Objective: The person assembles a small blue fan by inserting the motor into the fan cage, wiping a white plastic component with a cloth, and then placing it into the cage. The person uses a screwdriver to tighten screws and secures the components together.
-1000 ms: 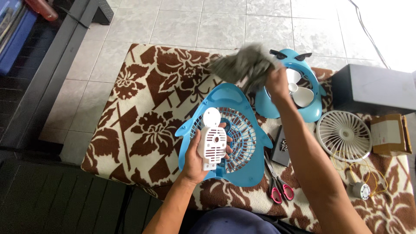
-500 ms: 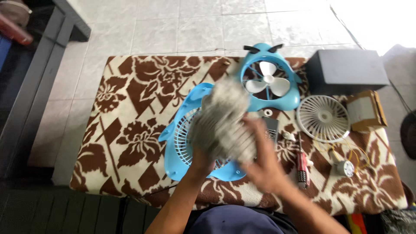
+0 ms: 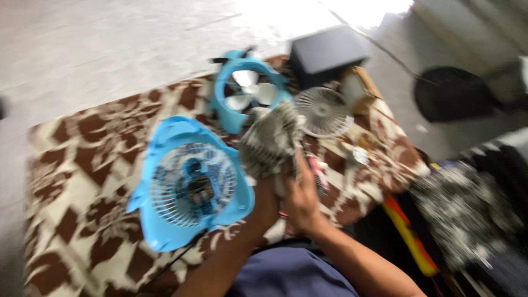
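The picture is blurred by head motion. My left hand (image 3: 265,204) and my right hand (image 3: 303,197) are pressed together in front of my chest. My right hand grips a crumpled grey cloth (image 3: 269,140) that bulges above both hands. The cloth covers whatever my left hand is closed on; only a pale sliver of a white fan part (image 3: 278,188) shows between the hands. Just left of the hands lies a blue fan housing (image 3: 192,184) with a wire grille. A second blue fan shell (image 3: 248,92) with white blades lies further back.
A brown and white flowered cover (image 3: 82,165) lies over the low table. At the back right are a round white grille (image 3: 324,111), a dark box (image 3: 328,52), a small cardboard box (image 3: 358,85) and a red-handled tool (image 3: 319,177). On the floor sits a dark round object (image 3: 452,93).
My right hand carried the grey cloth from the far fan shell down onto the white part in my left hand. Both hands stayed together while my head swung right and the view tilted.
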